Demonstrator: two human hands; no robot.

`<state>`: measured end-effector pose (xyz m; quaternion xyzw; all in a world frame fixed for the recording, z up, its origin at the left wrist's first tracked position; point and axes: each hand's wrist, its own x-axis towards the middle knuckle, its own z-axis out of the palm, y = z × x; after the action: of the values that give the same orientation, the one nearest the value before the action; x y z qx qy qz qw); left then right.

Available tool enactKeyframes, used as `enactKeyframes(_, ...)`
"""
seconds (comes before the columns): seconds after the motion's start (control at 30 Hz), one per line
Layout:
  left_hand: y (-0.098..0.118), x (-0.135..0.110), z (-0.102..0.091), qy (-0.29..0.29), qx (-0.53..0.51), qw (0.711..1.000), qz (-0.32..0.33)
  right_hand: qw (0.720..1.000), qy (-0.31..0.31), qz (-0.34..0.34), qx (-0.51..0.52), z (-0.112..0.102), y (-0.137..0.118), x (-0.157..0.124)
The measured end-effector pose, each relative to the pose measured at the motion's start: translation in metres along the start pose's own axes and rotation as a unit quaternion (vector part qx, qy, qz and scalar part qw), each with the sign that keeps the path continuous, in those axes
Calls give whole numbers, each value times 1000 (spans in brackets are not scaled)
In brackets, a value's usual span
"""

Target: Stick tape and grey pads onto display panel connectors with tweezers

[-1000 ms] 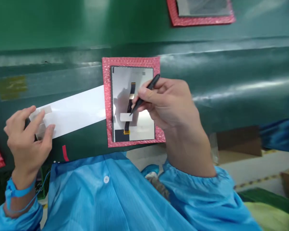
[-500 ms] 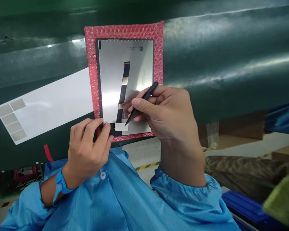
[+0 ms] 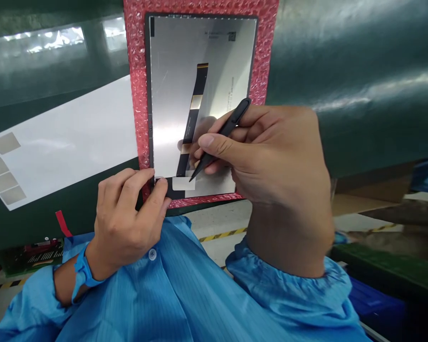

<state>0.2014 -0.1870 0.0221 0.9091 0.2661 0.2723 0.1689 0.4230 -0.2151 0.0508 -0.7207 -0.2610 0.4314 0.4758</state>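
Observation:
A display panel [image 3: 174,90] lies back side up, with a metallic back and thin dark frame, on a sheet of red bubble wrap [image 3: 137,95]. A black and gold flex cable [image 3: 190,123] runs up its middle from a black strip at the lower edge. A small white label [image 3: 181,184] lies over that strip. My left hand [image 3: 128,213] grips the panel's lower left corner, thumb on the black strip and fingers at the side edge. Black pointed tweezers [image 3: 231,123] are pinched in my right hand [image 3: 267,156], their tip at the label's right end.
To the left, a white sheet [image 3: 82,128] with several grey squares lies on the green mat [image 3: 359,57]. A red strip [image 3: 62,223] hangs at the table's front edge. Lower right are a cardboard box [image 3: 370,190] and a blue bin [image 3: 374,299].
The panel and bubble wrap appear larger and closer in view. Both hands keep their places on the panel, and the tweezer tip remains at the label's right end.

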Motion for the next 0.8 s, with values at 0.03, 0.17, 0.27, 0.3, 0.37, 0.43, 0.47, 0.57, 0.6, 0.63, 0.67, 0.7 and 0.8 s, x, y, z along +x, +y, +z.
enactKeyframes(0.03,0,0,0,1,1,1000,1,1000,1,-1,0,1,-1,0)
enactKeyframes(0.17,0,1,1,7,4,1000,0,1000,19,-6,3,4,-3,-1)
enactKeyframes(0.27,0,2,1,7,4,1000,-1,1000,21,0,3,4,-4,-2)
enactKeyframes(0.3,1,1,1,5,4,1000,-2,1000,18,4,1,3,-5,-2)
enactKeyframes(0.37,1,1,1,3,6,1000,-3,1000,9,9,1,1,-4,-3)
enactKeyframes(0.43,1,1,1,3,8,1000,-4,1000,-4,9,4,-1,-4,-3)
enactKeyframes(0.47,1,1,1,3,9,1000,-4,1000,-10,8,5,-1,-3,-3)
enactKeyframes(0.57,1,0,1,3,8,1000,-2,1000,-14,9,-2,-2,-3,-3)
enactKeyframes(0.6,1,0,1,3,7,1000,-3,1000,-11,10,-5,-2,-4,-3)
enactKeyframes(0.63,1,0,1,2,5,1000,-4,1000,-8,11,-8,-1,-4,-3)
enactKeyframes(0.67,1,0,1,2,5,1000,-4,1000,-4,11,-10,-1,-4,-3)
enactKeyframes(0.7,1,1,1,2,5,1000,-5,1000,0,10,-13,0,-5,-3)
enactKeyframes(0.8,2,0,1,2,9,1000,-5,1000,4,10,-21,1,-5,-3)
